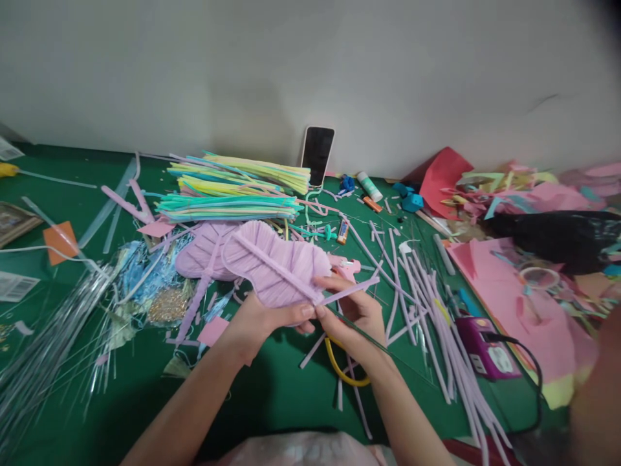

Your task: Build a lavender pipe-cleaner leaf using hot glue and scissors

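Observation:
My left hand (262,321) pinches the lower edge of a lilac, wing-like shape (295,252) built from rows of fuzzy pipe cleaner, with a raised strip along its middle. My right hand (358,317) has thumb and fingers closed at the shape's narrow end, on a lilac pipe cleaner (353,290) that sticks out to the right. A thin dark green wire (373,341) runs from this joint past the right palm. On the table behind lies a second lilac shape (196,249). A pink tool (347,265), perhaps a glue gun, is partly hidden behind the right hand.
Bundles of coloured pipe cleaners (233,206) and a propped phone (317,155) stand at the back. Loose lilac pipe cleaners (436,323) and a purple corded box (486,347) lie right, near pink paper (528,310). Clear strips (63,330) cover the left.

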{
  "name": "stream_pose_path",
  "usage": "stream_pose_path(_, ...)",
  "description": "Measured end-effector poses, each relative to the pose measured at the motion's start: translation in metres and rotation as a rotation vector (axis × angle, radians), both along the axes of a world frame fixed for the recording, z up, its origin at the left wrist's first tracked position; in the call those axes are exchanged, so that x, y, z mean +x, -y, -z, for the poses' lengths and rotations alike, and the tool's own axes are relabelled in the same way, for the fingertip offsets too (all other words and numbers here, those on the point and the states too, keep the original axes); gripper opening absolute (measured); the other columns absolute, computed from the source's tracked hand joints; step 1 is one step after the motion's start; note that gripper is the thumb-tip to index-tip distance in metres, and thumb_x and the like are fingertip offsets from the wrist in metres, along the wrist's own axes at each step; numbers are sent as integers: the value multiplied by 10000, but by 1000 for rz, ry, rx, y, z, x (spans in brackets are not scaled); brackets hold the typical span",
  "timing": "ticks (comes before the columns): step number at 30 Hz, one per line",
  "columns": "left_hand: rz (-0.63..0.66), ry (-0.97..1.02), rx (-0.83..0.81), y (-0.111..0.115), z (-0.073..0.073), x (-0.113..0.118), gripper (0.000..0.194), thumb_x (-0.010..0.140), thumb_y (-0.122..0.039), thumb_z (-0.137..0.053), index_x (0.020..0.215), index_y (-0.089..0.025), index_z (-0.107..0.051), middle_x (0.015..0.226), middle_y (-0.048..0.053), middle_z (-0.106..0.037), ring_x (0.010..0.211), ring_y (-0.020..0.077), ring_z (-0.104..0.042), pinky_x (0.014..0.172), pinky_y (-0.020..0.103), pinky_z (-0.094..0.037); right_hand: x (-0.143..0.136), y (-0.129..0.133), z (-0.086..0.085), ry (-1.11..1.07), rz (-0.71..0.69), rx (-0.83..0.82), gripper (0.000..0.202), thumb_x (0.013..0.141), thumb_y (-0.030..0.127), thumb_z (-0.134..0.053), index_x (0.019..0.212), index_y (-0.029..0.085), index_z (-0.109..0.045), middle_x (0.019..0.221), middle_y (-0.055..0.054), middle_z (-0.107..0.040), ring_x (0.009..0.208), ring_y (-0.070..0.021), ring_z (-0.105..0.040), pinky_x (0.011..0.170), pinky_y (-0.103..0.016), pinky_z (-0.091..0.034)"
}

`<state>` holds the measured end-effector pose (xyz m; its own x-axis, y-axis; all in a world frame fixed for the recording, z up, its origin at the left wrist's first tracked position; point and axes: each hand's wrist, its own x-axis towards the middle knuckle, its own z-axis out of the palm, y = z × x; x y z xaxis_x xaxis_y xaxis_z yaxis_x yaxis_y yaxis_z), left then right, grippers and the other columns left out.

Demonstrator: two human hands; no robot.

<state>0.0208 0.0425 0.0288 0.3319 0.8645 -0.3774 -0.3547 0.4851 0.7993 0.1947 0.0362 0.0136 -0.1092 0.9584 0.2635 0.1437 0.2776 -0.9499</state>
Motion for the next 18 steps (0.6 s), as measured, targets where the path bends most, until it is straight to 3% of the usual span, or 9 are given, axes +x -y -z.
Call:
stream_pose_path(5, 43, 5, 29, -2, 1, -4, 317, 677, -372, -838, 846, -119, -751, 734, 54, -739, 627, 151, -676, 615, 244, -575, 3, -1, -3, 56, 5, 52, 324, 770, 160, -725, 1069, 283, -737, 991, -15, -766, 882, -189, -719, 827, -292, -570)
stream_pose_path(12, 145, -14, 0, -3, -1, -7, 293, 655, -346, -842, 813, -120, -745, 703, 63, -719, 632, 156, -663, 580, 238, -546, 2, 0, -4, 106, 51, 139, 346, 763, 144, -726, 1081, 279, -727, 1049, -22, -766, 971, -210, -719, 924, -348, -559)
stream_pose_path(18, 38, 56, -4, 0, 0, 3, 164, 652, -253, -812, 732, -128, -742, 602, 20, -673, 562, 122, -611, 572, 226, -509, 2, 0, -5, 141, 76, 130, 323, 766, 167, -727, 1072, 270, -736, 1037, -34, -771, 964, -222, -726, 912, -354, -571)
